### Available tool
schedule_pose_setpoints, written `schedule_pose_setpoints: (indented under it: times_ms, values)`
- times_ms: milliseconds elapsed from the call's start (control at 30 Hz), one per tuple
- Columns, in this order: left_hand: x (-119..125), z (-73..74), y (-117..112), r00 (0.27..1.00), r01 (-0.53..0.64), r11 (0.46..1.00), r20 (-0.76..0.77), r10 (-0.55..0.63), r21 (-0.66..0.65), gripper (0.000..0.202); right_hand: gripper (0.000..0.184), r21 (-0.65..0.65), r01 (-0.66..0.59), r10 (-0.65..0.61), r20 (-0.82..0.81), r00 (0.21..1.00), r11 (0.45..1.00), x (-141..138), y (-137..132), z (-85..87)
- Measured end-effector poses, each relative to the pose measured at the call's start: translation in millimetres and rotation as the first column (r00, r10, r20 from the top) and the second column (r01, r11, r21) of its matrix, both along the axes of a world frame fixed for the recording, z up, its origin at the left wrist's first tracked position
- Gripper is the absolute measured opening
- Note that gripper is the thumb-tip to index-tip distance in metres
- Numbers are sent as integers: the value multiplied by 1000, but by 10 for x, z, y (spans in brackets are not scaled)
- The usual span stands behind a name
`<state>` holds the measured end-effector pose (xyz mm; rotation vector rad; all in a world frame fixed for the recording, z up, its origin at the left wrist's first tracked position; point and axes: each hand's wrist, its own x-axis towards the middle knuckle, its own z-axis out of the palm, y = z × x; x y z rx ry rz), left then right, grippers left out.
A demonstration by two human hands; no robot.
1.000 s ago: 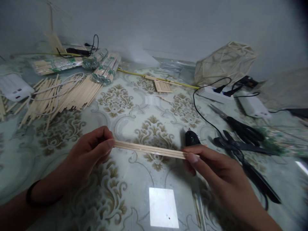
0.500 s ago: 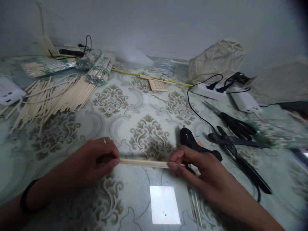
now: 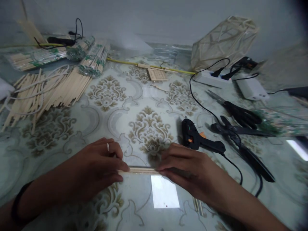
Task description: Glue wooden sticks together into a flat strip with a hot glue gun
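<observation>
A short bundle of thin wooden sticks lies crosswise low in front of me, on or just above the patterned tabletop. Its left end is pinched between the thumb and fingers of my left hand. The fingers of my right hand close over the other end and hide it. To the right of that hand rests a black glue gun with an orange trigger. A few short stick pieces lie beneath my right forearm.
Loose sticks and wrapped stick bundles spread at left. Pliers and scissors lie right, near a power strip. A stick frame stands behind. A small slatted panel sits at the back by a yellow strip.
Both hands have come slightly closer together along the sticks, which sit a little lower in view. My right hand has shifted left, uncovering more of the glue gun. The camera view has tilted down.
</observation>
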<state>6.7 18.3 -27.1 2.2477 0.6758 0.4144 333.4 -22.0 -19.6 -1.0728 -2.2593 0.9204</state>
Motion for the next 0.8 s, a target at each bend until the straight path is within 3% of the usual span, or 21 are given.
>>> schedule_pose_setpoints:
  times_ms: [67,300,500,800]
  values:
    - [36,-8,-50,999,18,998,-46,-15,68,31,18,21,-23,23,-8,1000,1000,-3,-24,10]
    - [165,-26,-99,994,105,947,-7,-108,304,24,24,161,-109,88,136,987,981,-42,-106,-3]
    - [216,32,-139,994,107,931,-72,-88,350,29,24,199,-149,92,271,958,969,-23,-155,70]
    - [256,40,-267,990,72,928,-142,-21,365,30,28,169,-156,110,255,961,973,-12,-121,60]
